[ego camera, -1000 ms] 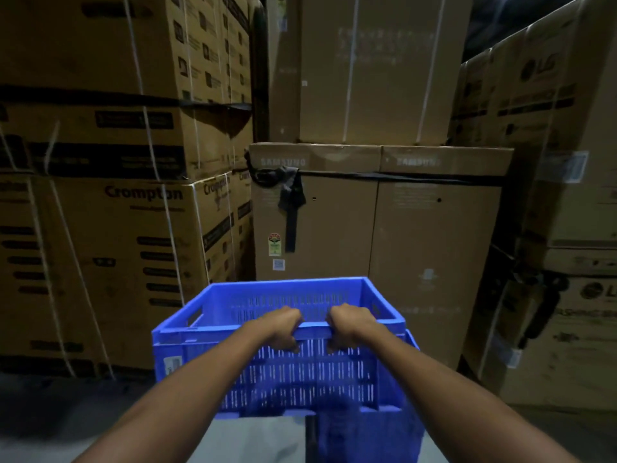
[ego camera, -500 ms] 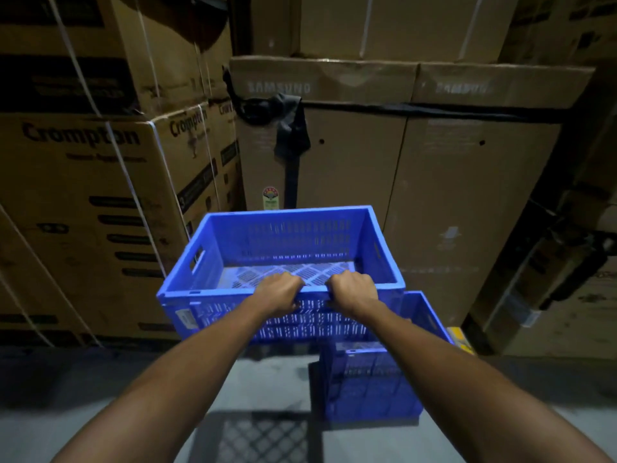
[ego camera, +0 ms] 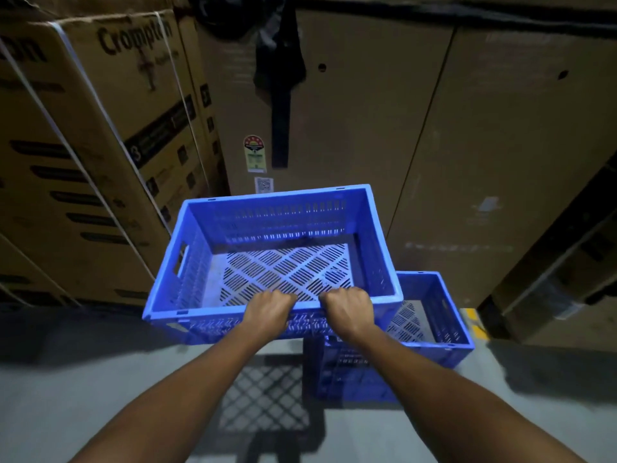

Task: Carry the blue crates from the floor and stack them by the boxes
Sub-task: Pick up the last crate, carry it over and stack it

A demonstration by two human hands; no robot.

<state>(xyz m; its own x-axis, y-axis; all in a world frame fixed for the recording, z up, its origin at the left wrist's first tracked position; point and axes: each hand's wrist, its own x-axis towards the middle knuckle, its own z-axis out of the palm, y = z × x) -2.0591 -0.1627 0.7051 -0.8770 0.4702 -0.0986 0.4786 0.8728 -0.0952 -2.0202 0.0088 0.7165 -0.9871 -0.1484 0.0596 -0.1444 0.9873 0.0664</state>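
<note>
The held blue crate [ego camera: 283, 272] is grasped at its near rim by fingers of the left hand [ego camera: 268, 312] and right hand [ego camera: 349, 312], the second blue crate [ego camera: 447, 355] at four o'clock.

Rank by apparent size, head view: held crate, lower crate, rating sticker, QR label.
1. held crate
2. lower crate, though it is partly hidden and farther away, so possibly equal
3. rating sticker
4. QR label

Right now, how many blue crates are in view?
2. Left hand and right hand grip the carried crate at its near rim; the second crate stands on the floor, lower right, partly covered. Others may be hidden.
</note>
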